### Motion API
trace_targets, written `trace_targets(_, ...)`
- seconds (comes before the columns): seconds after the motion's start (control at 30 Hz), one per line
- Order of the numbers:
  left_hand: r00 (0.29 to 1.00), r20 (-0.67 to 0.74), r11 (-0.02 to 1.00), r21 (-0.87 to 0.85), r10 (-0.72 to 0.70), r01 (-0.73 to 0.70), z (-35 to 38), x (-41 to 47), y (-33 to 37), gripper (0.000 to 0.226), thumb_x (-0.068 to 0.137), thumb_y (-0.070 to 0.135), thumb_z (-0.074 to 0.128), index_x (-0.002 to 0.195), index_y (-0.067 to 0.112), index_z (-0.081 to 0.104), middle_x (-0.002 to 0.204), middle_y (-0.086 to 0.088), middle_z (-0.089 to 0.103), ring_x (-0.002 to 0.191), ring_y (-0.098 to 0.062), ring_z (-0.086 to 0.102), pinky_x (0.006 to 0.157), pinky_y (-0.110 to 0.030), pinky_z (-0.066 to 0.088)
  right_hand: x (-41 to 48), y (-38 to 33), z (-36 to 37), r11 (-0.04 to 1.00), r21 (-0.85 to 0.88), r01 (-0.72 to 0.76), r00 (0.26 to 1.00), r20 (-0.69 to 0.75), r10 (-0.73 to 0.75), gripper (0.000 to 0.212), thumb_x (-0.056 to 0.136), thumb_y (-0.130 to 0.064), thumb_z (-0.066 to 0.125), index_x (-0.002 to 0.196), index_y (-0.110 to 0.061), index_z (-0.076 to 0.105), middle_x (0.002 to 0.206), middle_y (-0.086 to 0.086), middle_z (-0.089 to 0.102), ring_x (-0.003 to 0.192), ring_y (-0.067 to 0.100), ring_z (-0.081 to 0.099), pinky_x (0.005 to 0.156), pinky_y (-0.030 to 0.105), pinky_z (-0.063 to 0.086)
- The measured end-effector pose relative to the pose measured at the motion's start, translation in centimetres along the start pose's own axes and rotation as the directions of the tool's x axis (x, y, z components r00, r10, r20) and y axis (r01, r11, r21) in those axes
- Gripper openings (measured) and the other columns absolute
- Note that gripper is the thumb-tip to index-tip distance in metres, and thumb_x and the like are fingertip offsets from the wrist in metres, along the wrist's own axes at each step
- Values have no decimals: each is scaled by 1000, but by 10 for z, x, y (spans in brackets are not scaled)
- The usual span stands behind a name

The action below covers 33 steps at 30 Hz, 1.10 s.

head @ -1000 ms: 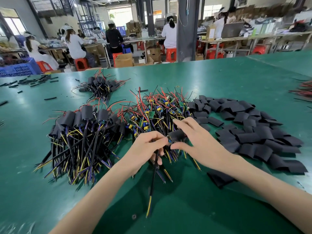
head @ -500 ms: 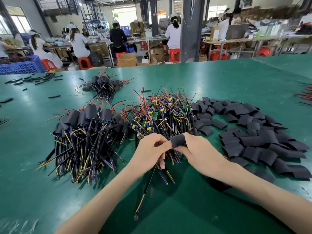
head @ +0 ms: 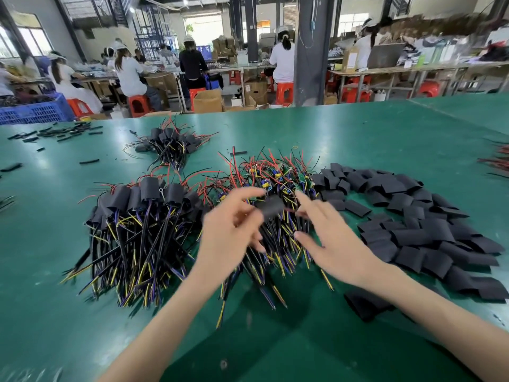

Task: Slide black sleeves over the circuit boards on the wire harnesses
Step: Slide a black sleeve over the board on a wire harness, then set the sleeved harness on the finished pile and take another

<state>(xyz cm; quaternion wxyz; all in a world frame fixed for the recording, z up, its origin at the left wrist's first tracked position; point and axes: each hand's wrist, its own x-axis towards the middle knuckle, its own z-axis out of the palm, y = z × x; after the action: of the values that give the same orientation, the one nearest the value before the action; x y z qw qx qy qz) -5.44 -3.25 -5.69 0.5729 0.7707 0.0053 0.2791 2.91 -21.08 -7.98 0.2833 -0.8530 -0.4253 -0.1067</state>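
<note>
My left hand point(head: 231, 232) is blurred by motion and holds a wire harness whose board is covered by a black sleeve point(head: 271, 206), just above the middle pile. My right hand point(head: 333, 238) is beside the sleeve with fingers spread, off it. The pile of bare harnesses point(head: 275, 175) with green boards and red wires lies behind both hands. Sleeved harnesses point(head: 137, 213) are heaped to the left. Loose black sleeves point(head: 413, 216) cover the table on the right.
The green table point(head: 358, 139) stretches far ahead. A smaller bundle of sleeved harnesses point(head: 170, 142) lies farther back. A single sleeve point(head: 366, 301) sits by my right forearm. Short black tube pieces point(head: 68, 132) lie at the far left. Seated workers fill the benches beyond.
Both hands were pinching the sleeve close to me. They have risen over the middle pile, my right hand has let go and spread, and the sleeved harness moves with my left hand.
</note>
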Motion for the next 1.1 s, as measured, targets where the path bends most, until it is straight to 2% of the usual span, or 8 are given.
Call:
trace_targets(0.1, 894, -371, 950, 269, 253, -157, -35, 19, -2, 33, 93, 1, 49, 112, 24, 64, 82, -8, 57, 57, -21, 62, 57, -33, 56, 6, 16, -7, 983, -154, -97, 985, -158, 72, 54, 88, -14, 58, 138, -9, 38, 125, 8, 48, 115, 27, 41, 99, 43, 34)
trace_targets(0.2, 770, -457, 692, 721, 445, 28, -69, 28, -15, 31, 92, 8, 48, 115, 18, 66, 93, -11, 50, 74, -32, 56, 67, -39, 48, 8, 24, -6, 975, -157, -155, 976, -175, 127, 40, 87, -10, 58, 127, -9, 51, 117, 9, 53, 109, 30, 43, 94, 46, 37)
trace_targets(0.3, 846, -438, 490, 834, 304, 256, -85, 30, -35, 32, 85, 0, 51, 108, 9, 70, 103, -18, 50, 96, -37, 47, 75, -45, 40, 7, 26, -1, 967, -197, -161, 980, -152, 133, 28, 90, -13, 56, 117, -12, 59, 107, 6, 56, 103, 27, 45, 90, 43, 38)
trace_targets(0.37, 866, -448, 431, 842, 222, 325, -89, 29, -44, 30, 82, 0, 53, 104, 8, 72, 106, -19, 51, 101, -39, 44, 84, -48, 35, 8, 29, 1, 957, -228, -179, 980, -123, 154, 24, 91, -16, 53, 113, -13, 61, 104, 4, 56, 101, 25, 44, 89, 40, 37)
trace_targets(0.57, 842, -435, 396, 868, 319, 298, -72, 27, -39, 28, 76, 5, 57, 100, 11, 69, 115, -17, 49, 105, -35, 37, 84, -46, 26, 12, 43, -3, 927, -259, -272, 961, -116, 250, 21, 92, -17, 48, 108, -19, 62, 93, 0, 54, 98, 23, 46, 86, 36, 37)
trace_targets(0.77, 775, -174, 387, 917, 608, -98, -49, 24, -33, 25, 77, 10, 49, 86, 18, 70, 107, -6, 60, 103, -27, 41, 83, -39, 27, 16, 24, 12, 971, -239, -30, 998, 40, 40, 29, 96, -28, 44, 122, -31, 56, 92, -6, 45, 95, 17, 46, 84, 34, 32)
trace_targets(0.93, 796, -39, 390, 886, 604, -252, -39, 22, -39, 19, 79, 10, 53, 79, 18, 70, 96, 0, 62, 95, -24, 48, 82, -39, 30, 20, 21, 18, 962, -23, -272, 959, 81, 273, 36, 89, -24, 53, 123, -24, 44, 100, 0, 51, 78, 14, 48, 73, 30, 35)
trace_targets(1.1, 804, -62, 437, 863, 591, -255, -37, 22, -39, 19, 80, 9, 53, 78, 18, 70, 93, 2, 62, 91, -23, 50, 82, -37, 31, 26, 28, 13, 860, 156, -486, 874, 123, 471, 43, 78, -23, 65, 116, -14, 49, 81, -6, 61, 75, 6, 53, 59, 20, 36)
